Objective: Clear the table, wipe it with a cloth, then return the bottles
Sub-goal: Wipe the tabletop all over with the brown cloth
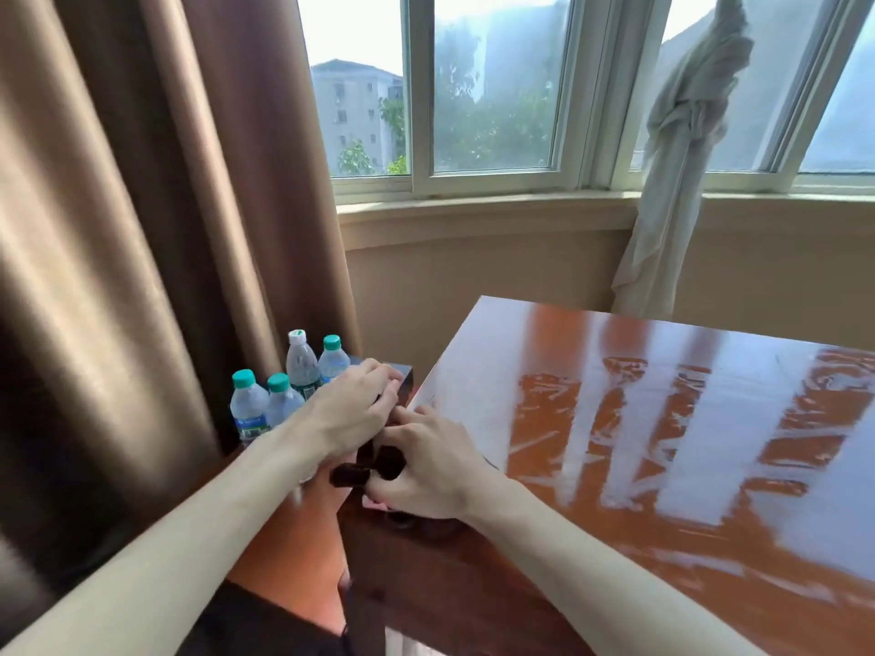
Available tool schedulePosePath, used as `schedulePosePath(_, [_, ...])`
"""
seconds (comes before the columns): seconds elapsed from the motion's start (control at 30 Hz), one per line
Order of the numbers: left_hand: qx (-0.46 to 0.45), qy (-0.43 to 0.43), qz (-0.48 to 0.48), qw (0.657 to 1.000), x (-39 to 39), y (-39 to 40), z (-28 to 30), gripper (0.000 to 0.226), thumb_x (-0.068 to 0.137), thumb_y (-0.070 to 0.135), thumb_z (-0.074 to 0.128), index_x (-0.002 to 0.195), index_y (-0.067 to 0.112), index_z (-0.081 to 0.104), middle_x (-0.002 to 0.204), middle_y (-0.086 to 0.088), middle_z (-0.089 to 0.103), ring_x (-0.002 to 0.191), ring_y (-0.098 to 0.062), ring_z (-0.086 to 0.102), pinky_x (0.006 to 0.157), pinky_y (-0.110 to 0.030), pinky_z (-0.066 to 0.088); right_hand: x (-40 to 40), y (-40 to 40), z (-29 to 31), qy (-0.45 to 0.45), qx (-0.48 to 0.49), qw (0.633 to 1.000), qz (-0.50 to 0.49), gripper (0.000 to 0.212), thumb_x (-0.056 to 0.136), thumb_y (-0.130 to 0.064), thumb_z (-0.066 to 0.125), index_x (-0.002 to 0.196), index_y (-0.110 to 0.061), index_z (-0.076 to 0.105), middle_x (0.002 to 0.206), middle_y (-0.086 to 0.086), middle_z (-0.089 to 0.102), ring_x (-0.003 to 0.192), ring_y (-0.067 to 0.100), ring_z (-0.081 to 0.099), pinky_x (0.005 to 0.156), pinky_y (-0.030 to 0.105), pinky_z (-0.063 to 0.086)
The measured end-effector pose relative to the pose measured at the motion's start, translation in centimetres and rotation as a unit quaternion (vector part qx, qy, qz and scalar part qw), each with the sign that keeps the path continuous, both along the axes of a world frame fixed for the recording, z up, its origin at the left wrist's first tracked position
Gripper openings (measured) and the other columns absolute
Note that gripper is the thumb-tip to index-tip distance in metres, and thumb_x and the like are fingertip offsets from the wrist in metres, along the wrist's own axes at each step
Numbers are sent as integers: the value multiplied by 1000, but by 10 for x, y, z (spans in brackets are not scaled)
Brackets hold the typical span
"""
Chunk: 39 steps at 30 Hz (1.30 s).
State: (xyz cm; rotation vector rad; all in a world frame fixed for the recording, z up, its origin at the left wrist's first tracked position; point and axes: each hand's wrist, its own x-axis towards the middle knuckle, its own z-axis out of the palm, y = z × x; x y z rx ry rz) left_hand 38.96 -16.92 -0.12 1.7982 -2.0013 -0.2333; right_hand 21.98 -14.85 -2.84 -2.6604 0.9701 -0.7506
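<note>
My right hand's fingers [379, 466] pinch a dark cloth [369, 466] at the bench [663, 419] corner; my left hand [352, 409] curls over its far end, though I can't tell how firmly. The bottles [284, 390] stand on a low stand left of the bench. I'd bunch the cloth flat, then sweep in overlapping strokes.

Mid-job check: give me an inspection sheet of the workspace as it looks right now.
Surface: glossy wooden table, streaked, no bottles on it.
Job's things: four bottles on a low stand left of the table; dark cloth at the table's left edge.
Clutter: nothing seen.
Grippers: left hand and right hand both on the cloth; right hand grips it.
Cables: nothing seen.
Surroundings: brown curtain, knotted sheer curtain, windows.
</note>
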Motion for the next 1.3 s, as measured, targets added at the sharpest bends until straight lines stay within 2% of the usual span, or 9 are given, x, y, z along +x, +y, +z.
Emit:
schedulePosePath(0.17, [-42,-6,-12,999,-2,62,-17,44,96,36,30,122,23,64,118,7,62,114,-15,56,100,-42,46,-31,60,6,12,2,995,100,12,76,-41,68,81,-30,68,88,-15,58,83,12,47,69,20,41])
schedulePosePath(0.4, [-48,-69,-48,995,18,129,-39,60,93,63,37,143,32,48,144,19,49,134,-1,43,113,-30,39,-46,-24,8,39,16,970,-241,45,75,-65,66,95,-26,71,98,0,60,97,29,58,75,35,47])
schedulePosePath(0.57, [-89,-161,-72,980,20,125,-52,74,90,77,35,130,22,65,135,7,63,129,-11,55,99,-36,54,-43,36,-3,24,15,999,-42,40,77,-64,65,102,-35,72,96,-11,57,91,17,57,77,35,51])
schedulePosePath(0.73, [-85,-171,-83,978,21,121,-44,77,86,82,35,132,28,63,134,15,60,130,-5,49,102,-31,51,-25,-21,7,52,-33,979,-195,28,81,-53,65,85,-25,65,93,-3,59,95,29,60,72,34,43])
schedulePosePath(0.83, [-129,-160,-88,975,19,120,-50,66,88,77,40,121,26,67,130,11,61,123,-10,57,94,-35,56,-13,8,-4,47,-107,987,-110,32,78,-53,59,95,-29,71,97,-4,62,92,26,58,71,32,41])
schedulePosePath(0.93, [-135,-133,-98,977,21,120,-53,63,90,78,38,113,26,65,125,11,62,116,-13,61,88,-36,58,-22,24,-7,20,-21,999,25,31,77,-54,60,95,-31,71,94,-10,61,91,19,59,72,31,48])
schedulePosePath(1.03, [-98,-166,-86,978,21,119,-48,69,86,85,36,123,34,63,135,15,54,125,-7,52,97,-36,54,-21,-25,6,11,12,997,-75,25,75,-53,63,83,-29,66,89,-9,59,91,22,62,71,32,47])
schedulePosePath(1.13, [-82,-58,-47,994,11,116,-36,74,89,84,19,123,38,65,136,25,48,128,5,44,104,-28,45,-12,-41,-2,36,-50,981,-182,31,78,-52,57,90,-26,70,94,-2,60,92,28,60,73,34,45])
schedulePosePath(1.3, [-142,103,9,984,-36,69,-7,48,99,52,25,104,25,64,103,14,60,103,-6,57,93,-37,48,-28,-13,-11,23,-8,999,25,40,77,-56,58,111,-39,70,102,-11,64,92,21,59,75,36,53])
